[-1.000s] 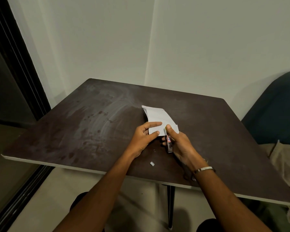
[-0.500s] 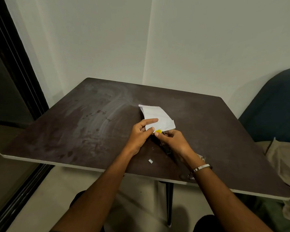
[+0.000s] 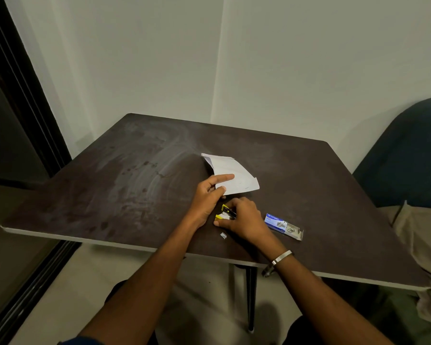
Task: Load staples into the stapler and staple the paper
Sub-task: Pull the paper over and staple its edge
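A folded white paper lies on the dark table. My left hand pinches its near edge between thumb and forefinger. Just below the paper, my right hand covers a small yellow and black stapler and holds it against the tabletop. Most of the stapler is hidden under the fingers. A blue staple box lies open on the table to the right of that hand. A small loose strip of staples lies near the table's front edge.
The table's front edge runs below my wrists. A dark blue chair and beige cloth stand at the right. A dark door frame is at the left, white walls behind.
My right hand has drawn the stapler back off the paper's edge and down onto the table. Its move uncovers the staple box. My left hand still pinches the paper.
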